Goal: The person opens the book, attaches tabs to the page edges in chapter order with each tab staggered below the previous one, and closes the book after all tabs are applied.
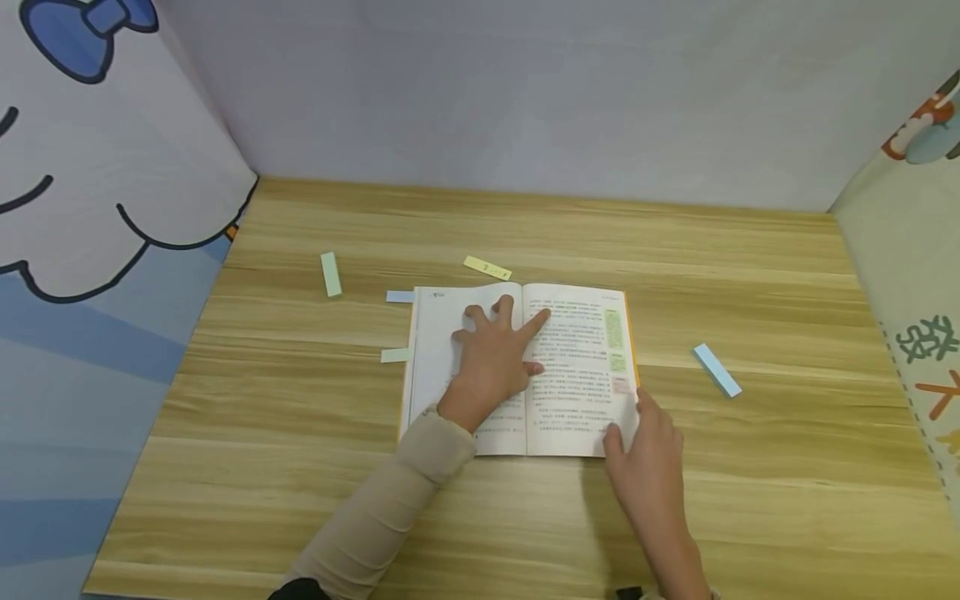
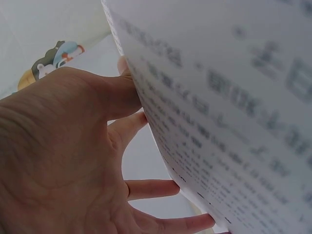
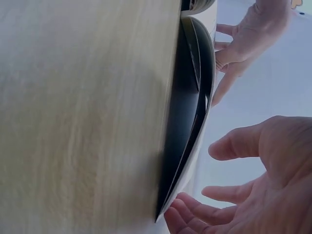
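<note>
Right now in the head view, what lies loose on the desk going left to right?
Green strip → light green tab → open book with left hand pressing its pages → right hand at its lower right corner → blue strip.

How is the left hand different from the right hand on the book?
The left hand lies flat on the open book, fingers spread across the middle; the right hand sits at the lower right corner, fingertips at the page edge. The left hand comes out of a beige sleeve; the right hand's wrist looks bare. Both touch the book with fairly straight fingers on the wooden table.
</note>
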The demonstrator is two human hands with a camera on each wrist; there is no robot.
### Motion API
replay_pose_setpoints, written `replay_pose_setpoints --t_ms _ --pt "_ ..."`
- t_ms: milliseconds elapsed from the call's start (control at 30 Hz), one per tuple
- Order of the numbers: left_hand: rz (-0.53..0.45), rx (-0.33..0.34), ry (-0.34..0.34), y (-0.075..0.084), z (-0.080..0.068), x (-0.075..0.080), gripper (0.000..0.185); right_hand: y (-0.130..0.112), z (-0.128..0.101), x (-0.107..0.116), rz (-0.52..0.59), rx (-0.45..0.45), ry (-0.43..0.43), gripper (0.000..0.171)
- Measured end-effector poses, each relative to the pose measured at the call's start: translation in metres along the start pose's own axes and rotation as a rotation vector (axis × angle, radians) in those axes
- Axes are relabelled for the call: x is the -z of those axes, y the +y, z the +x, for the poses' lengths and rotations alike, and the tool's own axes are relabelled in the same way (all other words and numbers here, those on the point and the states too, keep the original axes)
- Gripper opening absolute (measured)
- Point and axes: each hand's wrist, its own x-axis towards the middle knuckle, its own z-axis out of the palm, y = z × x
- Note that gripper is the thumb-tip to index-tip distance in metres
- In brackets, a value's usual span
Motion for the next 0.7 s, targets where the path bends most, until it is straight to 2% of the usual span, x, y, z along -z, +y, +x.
replay_pose_setpoints --t_ms 200,367,533,700 --pt "-0.005 0.004 -0.002 0.001 0.000 0.000 0.078 0.004 0.006 0.002 0.057 -0.036 -0.011 0.061" --pt "-0.012 0.003 -0.004 0.002 -0.001 0.000 0.078 0.006 0.008 0.007 0.036 -0.018 -0.093 0.061" --pt "-0.016 0.004 -0.004 0.001 -0.001 0.000 0.078 0.009 0.005 0.016 -0.050 0.105 -0.205 0.061" --pt "-0.016 0.003 -0.003 0.001 -0.002 0.001 0.078 0.015 -0.002 0.019 -0.178 0.291 -0.218 0.068"
